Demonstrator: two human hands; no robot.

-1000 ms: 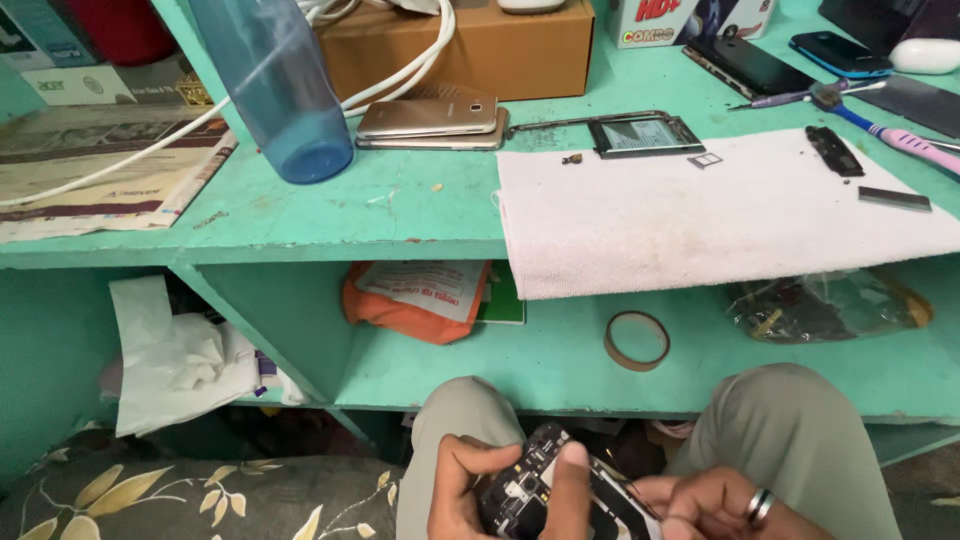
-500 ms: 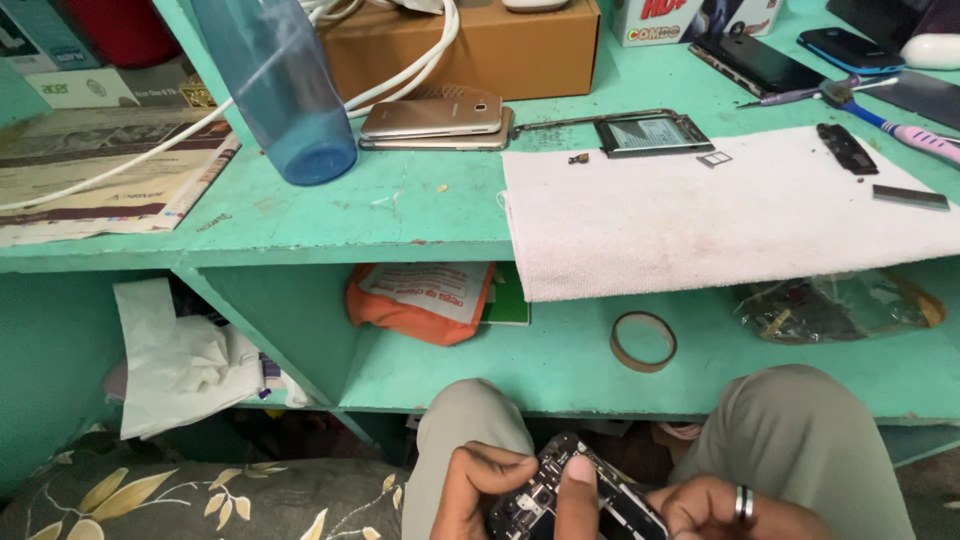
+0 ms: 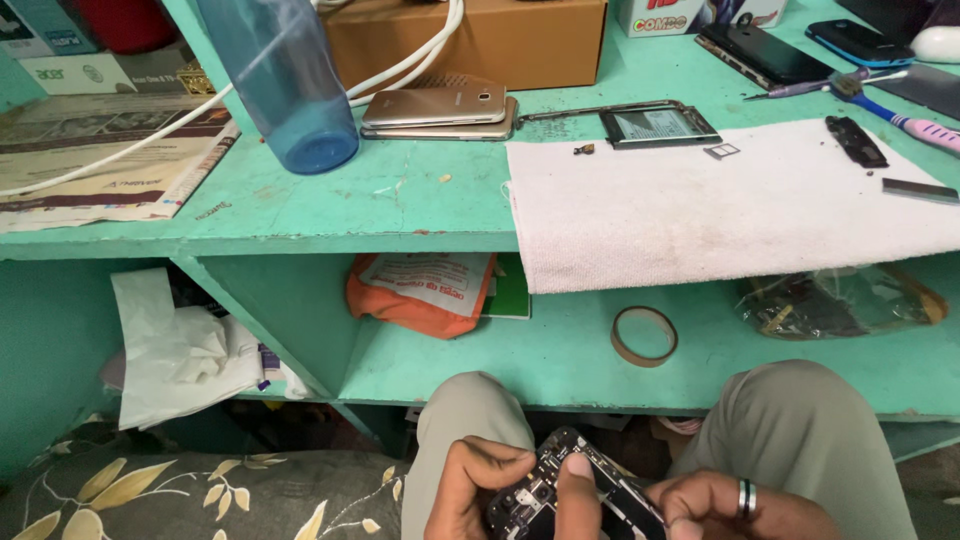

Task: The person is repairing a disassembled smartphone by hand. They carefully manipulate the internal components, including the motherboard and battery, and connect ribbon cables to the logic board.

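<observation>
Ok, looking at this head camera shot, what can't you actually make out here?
- Opened phone: its lower part is cut off by the bottom edge, and the left hand and its thumb cover part of it.
- Right hand: its fingers run below the frame, so its grip is unclear.
- Plastic bag on the shelf: its contents are dark and blurred.
- Small parts on the white cloth: too small to identify.
</observation>
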